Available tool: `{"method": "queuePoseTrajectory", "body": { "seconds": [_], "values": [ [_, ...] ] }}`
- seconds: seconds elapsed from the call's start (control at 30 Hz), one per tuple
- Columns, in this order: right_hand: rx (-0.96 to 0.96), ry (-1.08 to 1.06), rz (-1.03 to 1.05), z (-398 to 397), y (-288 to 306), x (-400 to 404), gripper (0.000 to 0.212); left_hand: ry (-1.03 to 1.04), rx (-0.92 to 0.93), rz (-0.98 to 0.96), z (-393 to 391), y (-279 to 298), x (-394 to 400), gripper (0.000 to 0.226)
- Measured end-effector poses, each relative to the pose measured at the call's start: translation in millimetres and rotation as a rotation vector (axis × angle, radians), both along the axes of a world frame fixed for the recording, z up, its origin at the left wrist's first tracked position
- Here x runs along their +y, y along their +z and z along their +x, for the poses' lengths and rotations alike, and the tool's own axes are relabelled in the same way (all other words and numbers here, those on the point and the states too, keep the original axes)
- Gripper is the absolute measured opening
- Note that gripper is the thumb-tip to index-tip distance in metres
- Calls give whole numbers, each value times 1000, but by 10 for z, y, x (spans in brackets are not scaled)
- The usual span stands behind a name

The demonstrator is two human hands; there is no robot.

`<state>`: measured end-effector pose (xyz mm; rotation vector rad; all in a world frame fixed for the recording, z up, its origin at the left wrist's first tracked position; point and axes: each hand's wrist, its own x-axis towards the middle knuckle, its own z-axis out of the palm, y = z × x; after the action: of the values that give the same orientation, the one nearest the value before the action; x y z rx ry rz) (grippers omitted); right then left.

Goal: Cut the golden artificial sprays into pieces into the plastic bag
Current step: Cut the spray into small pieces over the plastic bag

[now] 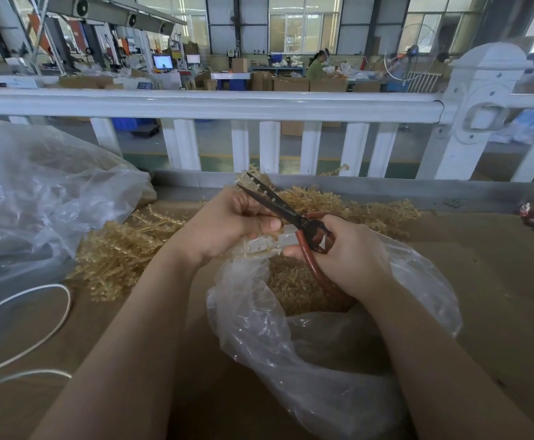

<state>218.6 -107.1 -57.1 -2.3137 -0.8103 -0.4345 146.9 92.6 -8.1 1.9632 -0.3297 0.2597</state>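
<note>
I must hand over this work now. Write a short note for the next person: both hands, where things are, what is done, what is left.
Left hand: grips a golden spray above the plastic bag.
Right hand: holds the scissors, blades open around the spray.
Done: cut pieces lie in the bag.
Left: a pile of uncut sprays on the table, behind and to the left of the bag.

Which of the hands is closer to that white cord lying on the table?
Left. The left hand, gripping a golden spray, sits over the table's middle, on the white cord's side. The right hand, holding the scissors, is farther away, over the plastic bag.
</note>
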Motion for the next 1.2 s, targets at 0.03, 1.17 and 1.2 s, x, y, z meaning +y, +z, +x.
{"method": "queuePoseTrajectory", "body": {
  "seconds": [0.03, 1.17, 1.2],
  "values": [
    [3, 7, 11, -8, 2, 0, 81, -4, 0, -7, -3, -5, 0, 23],
    [-105, -3, -9, -28, 15, -26, 65, 133, -13, -186, -16, -6, 12, 9],
    [-96, 4, 1, -32, 17, -26, 62, 129, -13, -188, -17, -8, 10, 9]
  ]
}}
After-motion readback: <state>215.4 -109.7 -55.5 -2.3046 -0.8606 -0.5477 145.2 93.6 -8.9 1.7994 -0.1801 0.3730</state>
